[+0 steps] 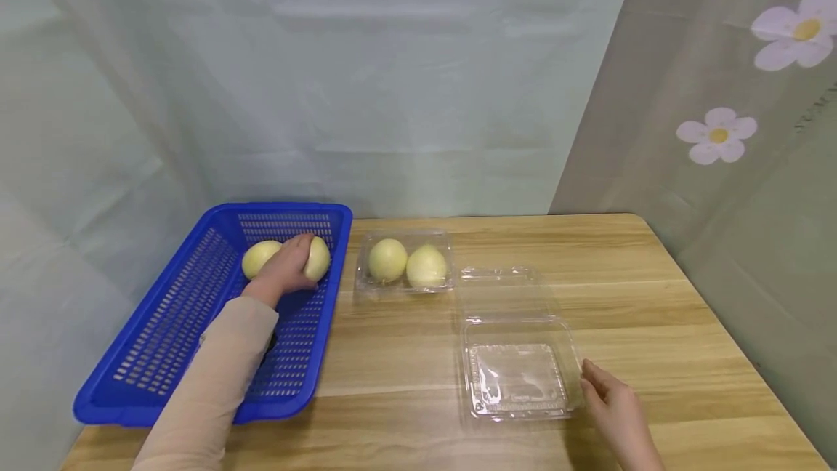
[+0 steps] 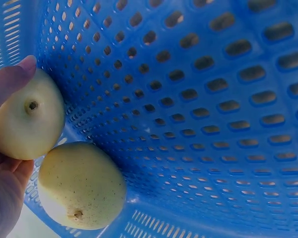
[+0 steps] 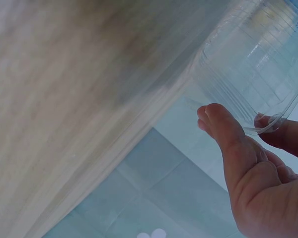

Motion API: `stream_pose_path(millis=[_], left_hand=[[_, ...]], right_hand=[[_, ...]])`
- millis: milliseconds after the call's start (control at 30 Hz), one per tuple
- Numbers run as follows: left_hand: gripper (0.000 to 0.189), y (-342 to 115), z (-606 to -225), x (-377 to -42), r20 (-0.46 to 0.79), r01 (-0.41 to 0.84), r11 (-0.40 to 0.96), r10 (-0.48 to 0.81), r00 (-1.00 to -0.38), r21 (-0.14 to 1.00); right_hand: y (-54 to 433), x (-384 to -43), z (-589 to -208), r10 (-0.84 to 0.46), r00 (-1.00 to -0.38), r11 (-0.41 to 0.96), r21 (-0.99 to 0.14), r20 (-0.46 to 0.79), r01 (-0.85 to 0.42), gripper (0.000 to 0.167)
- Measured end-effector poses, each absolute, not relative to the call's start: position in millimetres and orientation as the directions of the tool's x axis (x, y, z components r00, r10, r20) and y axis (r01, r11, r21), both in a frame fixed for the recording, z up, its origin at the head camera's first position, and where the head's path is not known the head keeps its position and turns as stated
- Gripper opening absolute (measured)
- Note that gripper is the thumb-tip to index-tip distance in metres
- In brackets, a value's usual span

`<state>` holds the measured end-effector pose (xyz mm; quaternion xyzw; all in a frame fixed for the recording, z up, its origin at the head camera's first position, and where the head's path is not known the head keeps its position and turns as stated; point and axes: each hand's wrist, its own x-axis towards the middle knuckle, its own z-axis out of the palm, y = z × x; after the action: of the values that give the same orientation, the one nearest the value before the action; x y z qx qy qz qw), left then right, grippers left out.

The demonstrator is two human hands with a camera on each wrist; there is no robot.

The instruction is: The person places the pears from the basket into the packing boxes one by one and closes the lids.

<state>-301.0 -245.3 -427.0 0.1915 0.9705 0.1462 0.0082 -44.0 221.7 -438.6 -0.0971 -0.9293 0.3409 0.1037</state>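
Observation:
In the blue plastic basket (image 1: pixel 325 344), my left hand (image 1: pixel 285 270) grips a pale yellow melon (image 1: pixel 318 259), thumb and fingers on opposite sides. A second melon (image 2: pixel 82 186) lies beside it in the basket, partly hidden by the hand in the head view. My right hand (image 1: pixel 617 407) pinches the right rim of an opened clear plastic clamshell box (image 1: pixel 519 380). Its thumb lies over the rim (image 3: pixel 268 126), with the fingers along the outside. Nothing lies in this box, and its lid (image 1: pixel 503 293) is folded back on the table.
Behind the opened box and to its left, another clear box (image 1: pixel 365 278) holds two melons (image 1: pixel 387 260). The wooden table (image 1: pixel 392 420) ends at a pale curtain (image 1: pixel 405 93) at the back. A grey panel with printed flowers (image 1: pixel 718 136) hangs at the right.

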Motion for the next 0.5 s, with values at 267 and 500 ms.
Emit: stream_pose_path(millis=[267,500], left_hand=[[0.093,-245.7,-426.2,-299.8,0.05,0.383,0.885,0.384,-0.922,0.265],[0.093,-250.3,-427.5,-300.9,0.054,0.383,0.885,0.383,-0.922,0.265]], right_hand=[[220.2,-44.8,-438.8,0.258,-0.959,0.747,-0.654,0.119,0.119,0.034],[218.4,-45.1,-438.5,0.253,-0.959,0.751,-0.651,0.126,0.113,0.033]])
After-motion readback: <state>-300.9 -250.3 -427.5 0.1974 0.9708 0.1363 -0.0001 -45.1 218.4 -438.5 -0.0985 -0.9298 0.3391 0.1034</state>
